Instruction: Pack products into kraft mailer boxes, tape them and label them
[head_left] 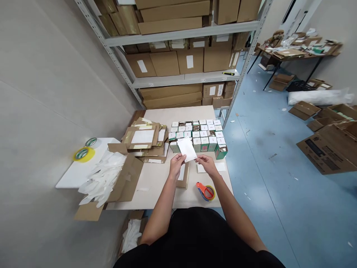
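Observation:
A small white paper sheet (188, 149), tilted over the table, is held between both hands. My left hand (177, 166) pinches its lower left edge, thumb on top. At its lower right corner, the fingertips of my right hand (206, 163) are closed on it. Below the hands lies a flat cardboard package (182, 179) with a white label, partly hidden by my left hand. Behind the sheet stand rows of small white and green boxes (204, 144), a few with open tops. Another white paper (220, 166) lies beyond my right wrist.
An orange tape dispenser (205, 191) sits near the front edge. To the left are stacked cardboard packages (142, 136), an open carton (131, 178) with white gloves (104, 175), and yellow tape (83, 154). A metal shelf (181, 80) with cartons rises behind the table.

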Demonstrator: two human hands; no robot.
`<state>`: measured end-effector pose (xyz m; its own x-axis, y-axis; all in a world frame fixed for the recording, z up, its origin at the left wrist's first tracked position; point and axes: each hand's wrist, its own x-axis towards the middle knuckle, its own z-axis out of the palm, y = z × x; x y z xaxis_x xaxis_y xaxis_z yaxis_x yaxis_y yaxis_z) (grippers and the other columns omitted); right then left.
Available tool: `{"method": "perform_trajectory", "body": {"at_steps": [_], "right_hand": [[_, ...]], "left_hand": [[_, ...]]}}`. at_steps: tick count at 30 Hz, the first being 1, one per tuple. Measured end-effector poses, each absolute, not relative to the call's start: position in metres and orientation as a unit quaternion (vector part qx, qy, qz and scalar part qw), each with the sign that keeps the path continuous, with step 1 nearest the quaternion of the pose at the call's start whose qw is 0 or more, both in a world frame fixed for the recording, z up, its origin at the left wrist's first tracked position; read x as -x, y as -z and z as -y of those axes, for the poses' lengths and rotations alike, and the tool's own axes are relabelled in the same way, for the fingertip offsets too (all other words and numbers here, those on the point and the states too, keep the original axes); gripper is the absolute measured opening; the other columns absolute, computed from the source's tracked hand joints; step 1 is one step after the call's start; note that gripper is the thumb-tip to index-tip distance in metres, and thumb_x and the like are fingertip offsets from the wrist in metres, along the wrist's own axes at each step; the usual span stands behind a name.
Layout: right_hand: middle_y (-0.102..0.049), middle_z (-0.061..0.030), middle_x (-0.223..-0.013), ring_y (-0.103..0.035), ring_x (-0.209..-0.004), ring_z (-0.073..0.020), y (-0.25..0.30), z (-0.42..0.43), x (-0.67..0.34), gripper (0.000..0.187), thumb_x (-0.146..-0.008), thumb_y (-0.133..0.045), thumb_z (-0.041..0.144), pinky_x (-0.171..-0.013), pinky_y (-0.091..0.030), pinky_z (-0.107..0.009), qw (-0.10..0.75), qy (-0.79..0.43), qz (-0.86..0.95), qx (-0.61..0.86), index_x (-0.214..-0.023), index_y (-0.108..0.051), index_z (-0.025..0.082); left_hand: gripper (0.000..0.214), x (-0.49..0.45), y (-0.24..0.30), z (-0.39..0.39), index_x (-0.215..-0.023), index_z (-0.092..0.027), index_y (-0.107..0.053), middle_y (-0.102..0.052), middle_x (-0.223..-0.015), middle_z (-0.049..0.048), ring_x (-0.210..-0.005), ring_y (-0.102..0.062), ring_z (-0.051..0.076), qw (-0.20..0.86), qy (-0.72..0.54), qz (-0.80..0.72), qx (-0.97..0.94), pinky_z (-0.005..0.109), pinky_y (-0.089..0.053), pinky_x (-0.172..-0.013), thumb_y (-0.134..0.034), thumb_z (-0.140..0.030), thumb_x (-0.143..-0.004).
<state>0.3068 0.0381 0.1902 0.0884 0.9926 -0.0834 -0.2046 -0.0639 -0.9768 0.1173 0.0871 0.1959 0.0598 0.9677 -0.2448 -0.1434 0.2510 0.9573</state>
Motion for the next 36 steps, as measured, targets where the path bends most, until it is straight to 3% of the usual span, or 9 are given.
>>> {"method": "perform_trajectory", "body": {"at_steps": [21,27,31,36], "right_hand": [[-0.079,-0.0061,-0.085,-0.071,-0.084,-0.0224,-0.189,-0.048,-0.32,0.029,-0.079,-0.077,0.051,-0.079,-0.054,-0.037,0.554,-0.532,0.408,0.494,-0.084,-0.077,0.022],[-0.076,-0.0057,-0.087,-0.069,-0.086,-0.0222,-0.198,-0.048,-0.317,0.03,-0.083,-0.075,0.053,-0.08,-0.053,-0.036,0.55,-0.522,0.444,0.477,-0.084,-0.076,0.023],[-0.074,-0.0064,-0.09,-0.067,-0.088,-0.0229,-0.205,-0.047,-0.311,0.032,-0.085,-0.073,0.056,-0.08,-0.054,-0.035,0.563,-0.484,0.475,0.473,-0.086,-0.075,0.024],[-0.073,-0.0075,-0.097,-0.066,-0.094,-0.0237,-0.211,-0.043,-0.306,0.03,-0.088,-0.071,0.054,-0.077,-0.052,-0.033,0.562,-0.432,0.515,0.482,-0.086,-0.076,0.024]], "left_hand": [[0.054,-0.129,-0.192,-0.101,-0.098,-0.016,-0.07,-0.078,-0.093,0.0087,-0.079,-0.07,0.018,0.613,-0.429,-0.508,-0.427,0.029,-0.054,-0.073,-0.085,-0.059,-0.068],[0.068,-0.13,-0.202,-0.095,-0.131,-0.022,-0.066,-0.075,-0.114,0.011,-0.1,-0.071,0.024,0.461,-0.409,-0.569,-0.545,0.032,-0.055,-0.084,-0.088,-0.044,-0.07],[0.039,-0.138,-0.219,-0.085,-0.111,-0.021,-0.078,-0.077,-0.11,0.0105,-0.101,-0.071,0.025,0.507,-0.371,-0.465,-0.624,0.033,-0.057,-0.085,-0.079,-0.047,-0.082],[0.037,-0.141,-0.225,-0.081,-0.098,-0.018,-0.082,-0.08,-0.101,0.0099,-0.098,-0.072,0.026,0.532,-0.401,-0.457,-0.59,0.035,-0.057,-0.088,-0.077,-0.051,-0.082]]}}
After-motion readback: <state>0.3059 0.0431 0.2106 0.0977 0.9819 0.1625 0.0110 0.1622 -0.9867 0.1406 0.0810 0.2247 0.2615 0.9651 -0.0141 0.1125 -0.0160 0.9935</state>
